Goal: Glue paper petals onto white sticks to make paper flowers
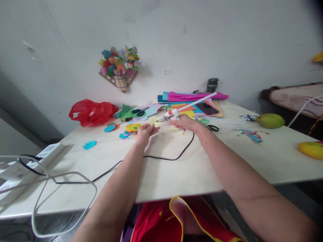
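Observation:
My right hand (185, 123) is closed round the handle of a white hot glue gun (173, 113), its nozzle facing left. A long white glue stick (198, 102) juts from its back, and a black cord (174, 159) trails below. To the left, the fingers of my left hand (148, 131) pinch a pale yellow paper piece (156, 124) close to the nozzle; the grip is partly hidden. Beside that hand lie yellow paper flowers (132, 127) and blue flower cutouts (123, 135). A yellow paper cutout (174, 128) is under the right fingers.
Scissors (138, 111), a red plastic bag (91, 112), coloured paper (194, 97) and a phone (207, 108) lie along the back. More scissors (213, 128) are right of my hand. A power strip (47, 158) with loose cables stands left; mangoes (271, 120) lie right.

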Demonstrator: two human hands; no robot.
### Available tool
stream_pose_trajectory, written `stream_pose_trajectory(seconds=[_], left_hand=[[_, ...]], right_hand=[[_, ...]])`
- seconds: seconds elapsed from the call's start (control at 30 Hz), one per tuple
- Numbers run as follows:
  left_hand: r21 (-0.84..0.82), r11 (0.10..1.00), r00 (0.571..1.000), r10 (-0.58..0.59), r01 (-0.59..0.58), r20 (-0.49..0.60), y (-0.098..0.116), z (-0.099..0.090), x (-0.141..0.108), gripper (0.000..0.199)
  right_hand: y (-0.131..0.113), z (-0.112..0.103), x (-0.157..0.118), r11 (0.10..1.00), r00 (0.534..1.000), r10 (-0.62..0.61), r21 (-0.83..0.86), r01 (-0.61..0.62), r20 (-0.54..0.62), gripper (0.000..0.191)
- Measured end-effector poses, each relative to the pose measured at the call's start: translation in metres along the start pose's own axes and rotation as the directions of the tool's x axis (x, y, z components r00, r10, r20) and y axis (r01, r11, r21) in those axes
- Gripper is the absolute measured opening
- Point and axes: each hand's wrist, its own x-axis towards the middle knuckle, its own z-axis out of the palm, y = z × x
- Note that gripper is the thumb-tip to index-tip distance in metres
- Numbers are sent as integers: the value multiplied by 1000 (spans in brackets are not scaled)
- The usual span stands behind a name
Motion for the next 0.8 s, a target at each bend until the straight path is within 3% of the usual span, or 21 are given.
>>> stream_pose_trajectory(seconds=[0.8], left_hand=[[-9, 1000, 1000, 21, -21, 18, 1, 1, -2, 25]], right_hand=[[2, -1, 2, 999, 1000, 12, -34, -12, -5, 40]])
